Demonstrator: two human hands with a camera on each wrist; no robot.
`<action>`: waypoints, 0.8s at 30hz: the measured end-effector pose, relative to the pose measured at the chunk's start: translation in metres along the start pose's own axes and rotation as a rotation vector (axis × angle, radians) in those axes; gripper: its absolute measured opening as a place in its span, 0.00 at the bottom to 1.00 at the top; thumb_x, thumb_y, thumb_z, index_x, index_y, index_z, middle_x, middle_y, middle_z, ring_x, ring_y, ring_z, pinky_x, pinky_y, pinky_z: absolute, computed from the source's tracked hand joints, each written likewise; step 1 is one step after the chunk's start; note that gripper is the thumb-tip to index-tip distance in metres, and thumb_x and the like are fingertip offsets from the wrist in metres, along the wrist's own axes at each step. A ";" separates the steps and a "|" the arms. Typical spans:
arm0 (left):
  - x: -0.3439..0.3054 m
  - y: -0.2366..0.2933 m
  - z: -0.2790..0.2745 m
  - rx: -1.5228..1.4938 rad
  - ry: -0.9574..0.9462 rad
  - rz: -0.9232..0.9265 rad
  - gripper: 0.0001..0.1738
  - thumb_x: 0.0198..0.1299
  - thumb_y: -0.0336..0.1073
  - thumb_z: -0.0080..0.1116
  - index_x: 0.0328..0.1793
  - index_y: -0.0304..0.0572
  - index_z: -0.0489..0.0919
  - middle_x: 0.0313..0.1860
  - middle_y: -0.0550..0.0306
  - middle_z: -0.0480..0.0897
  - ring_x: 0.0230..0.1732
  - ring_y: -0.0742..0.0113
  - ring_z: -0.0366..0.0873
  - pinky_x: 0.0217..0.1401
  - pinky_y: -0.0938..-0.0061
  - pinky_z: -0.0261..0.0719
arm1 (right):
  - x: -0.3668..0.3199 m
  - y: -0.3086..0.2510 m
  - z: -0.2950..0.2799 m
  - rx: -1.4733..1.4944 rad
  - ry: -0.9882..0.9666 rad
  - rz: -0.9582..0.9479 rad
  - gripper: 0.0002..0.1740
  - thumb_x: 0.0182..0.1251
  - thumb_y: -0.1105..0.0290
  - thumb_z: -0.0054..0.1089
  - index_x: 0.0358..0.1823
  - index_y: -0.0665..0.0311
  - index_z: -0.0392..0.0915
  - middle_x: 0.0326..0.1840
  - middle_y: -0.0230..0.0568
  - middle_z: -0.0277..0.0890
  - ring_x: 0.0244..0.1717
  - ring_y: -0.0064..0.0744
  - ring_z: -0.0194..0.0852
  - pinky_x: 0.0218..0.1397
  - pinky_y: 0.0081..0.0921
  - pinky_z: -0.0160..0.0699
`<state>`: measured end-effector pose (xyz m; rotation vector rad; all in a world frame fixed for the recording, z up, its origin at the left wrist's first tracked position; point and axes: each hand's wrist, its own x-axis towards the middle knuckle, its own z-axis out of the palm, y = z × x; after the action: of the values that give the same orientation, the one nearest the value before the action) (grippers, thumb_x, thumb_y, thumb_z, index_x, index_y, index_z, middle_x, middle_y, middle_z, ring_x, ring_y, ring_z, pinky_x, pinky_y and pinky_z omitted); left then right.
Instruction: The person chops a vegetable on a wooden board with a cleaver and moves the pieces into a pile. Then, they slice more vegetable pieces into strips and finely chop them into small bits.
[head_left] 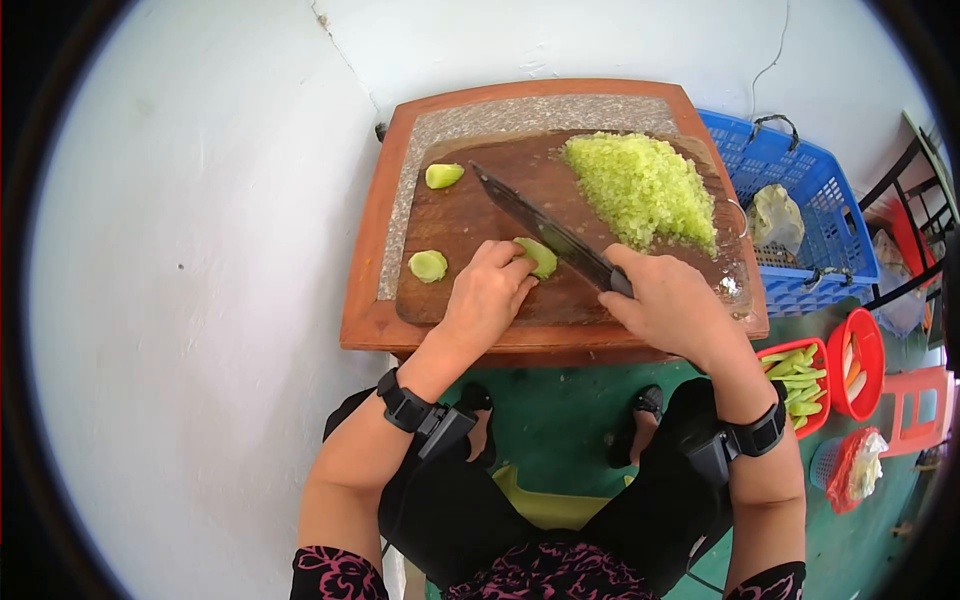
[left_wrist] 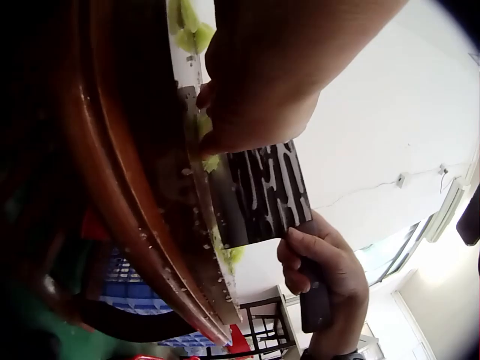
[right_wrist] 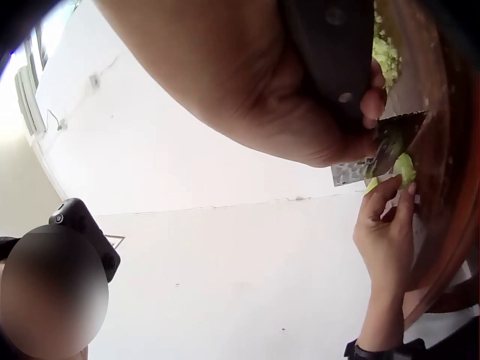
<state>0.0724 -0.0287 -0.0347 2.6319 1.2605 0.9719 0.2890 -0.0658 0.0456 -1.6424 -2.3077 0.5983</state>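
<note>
Knife (head_left: 545, 232) gripped in right hand (head_left: 672, 300), left hand (head_left: 487, 293) pinning green piece (head_left: 540, 256)

At the centre of the frame, the dark wooden cutting board (head_left: 470, 215) lies on the small wooden table with a speckled stone top (head_left: 400, 190). On the board, the heap of finely chopped green vegetable (head_left: 640, 190) sits upper right, and two pale green vegetable chunks (head_left: 444, 175) lie along its left side. The long dark-bladed kitchen knife (head_left: 540, 228) slants across the board's middle, with the right hand (head_left: 670, 305) on its handle at lower right and the left hand (head_left: 487, 293) just left of the blade, holding a third green chunk (head_left: 541, 257) against it. Right of the table stands the blue plastic crate (head_left: 800, 190), with the red plastic basket of green pods (head_left: 800, 385) below it.
</note>
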 end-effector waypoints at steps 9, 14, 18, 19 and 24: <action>0.003 -0.003 0.008 -0.015 0.027 0.079 0.11 0.45 0.25 0.65 0.38 0.34 0.82 0.38 0.50 0.80 0.43 0.52 0.76 0.45 0.65 0.76 | -0.002 -0.003 0.000 0.036 -0.062 0.022 0.14 0.58 0.66 0.58 0.43 0.63 0.69 0.27 0.57 0.75 0.36 0.61 0.74 0.38 0.50 0.71; 0.006 0.001 0.007 -0.010 0.031 0.077 0.10 0.45 0.25 0.65 0.37 0.33 0.82 0.38 0.50 0.80 0.42 0.51 0.76 0.44 0.65 0.76 | -0.003 0.003 0.002 0.007 0.049 -0.055 0.13 0.59 0.66 0.56 0.42 0.65 0.69 0.25 0.55 0.77 0.33 0.58 0.78 0.37 0.49 0.76; 0.005 0.002 0.009 0.001 0.060 0.078 0.10 0.44 0.25 0.65 0.36 0.33 0.81 0.38 0.50 0.80 0.41 0.51 0.76 0.43 0.65 0.76 | -0.004 -0.003 -0.010 0.025 0.089 -0.039 0.13 0.58 0.66 0.57 0.41 0.65 0.69 0.24 0.55 0.77 0.32 0.58 0.77 0.36 0.49 0.76; 0.005 0.002 0.009 0.004 0.076 0.083 0.10 0.44 0.25 0.65 0.35 0.33 0.81 0.38 0.50 0.80 0.41 0.51 0.76 0.43 0.65 0.76 | -0.004 -0.005 -0.011 0.035 0.097 -0.039 0.13 0.58 0.66 0.57 0.41 0.65 0.69 0.24 0.55 0.77 0.32 0.58 0.77 0.36 0.49 0.76; 0.007 0.003 0.009 0.035 0.051 0.094 0.10 0.44 0.25 0.65 0.36 0.34 0.80 0.35 0.50 0.79 0.38 0.51 0.75 0.40 0.65 0.76 | -0.002 -0.003 -0.002 0.011 0.067 -0.061 0.12 0.58 0.68 0.56 0.39 0.65 0.69 0.23 0.55 0.76 0.31 0.58 0.78 0.36 0.48 0.76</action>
<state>0.0824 -0.0237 -0.0376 2.7318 1.1842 1.0457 0.2879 -0.0678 0.0486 -1.5568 -2.2937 0.5337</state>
